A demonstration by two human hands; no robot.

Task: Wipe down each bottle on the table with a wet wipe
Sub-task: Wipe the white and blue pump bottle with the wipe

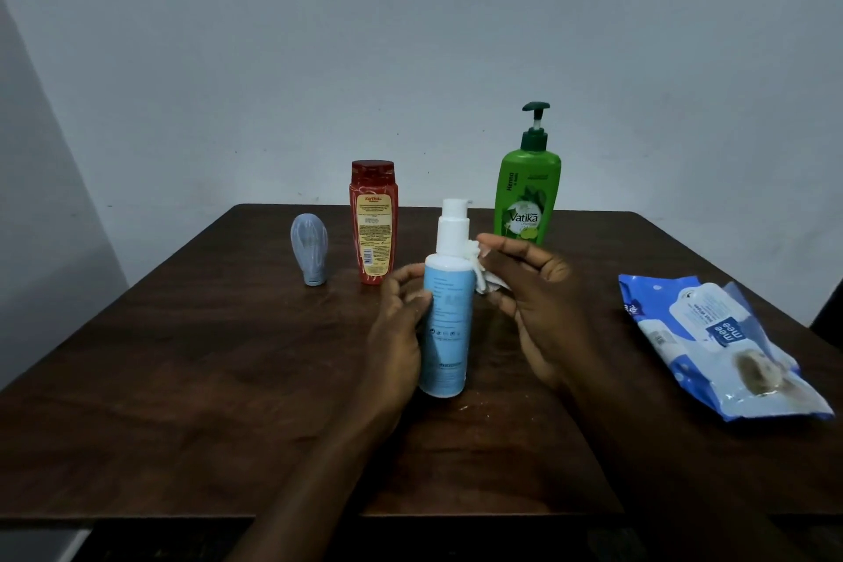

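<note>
A light blue bottle (448, 324) with a white pump top stands upright at the middle of the dark wooden table (205, 379). My left hand (397, 342) grips its left side. My right hand (538, 301) holds a crumpled white wet wipe (483, 276) against the bottle's right shoulder. Behind stand a red bottle (373, 224), a green pump bottle (527, 192) and a small grey-blue tube (310, 249) resting on its cap.
A blue and white pack of wet wipes (716, 342) lies near the table's right edge. A plain grey wall rises behind the table. The table's front edge runs just below my forearms.
</note>
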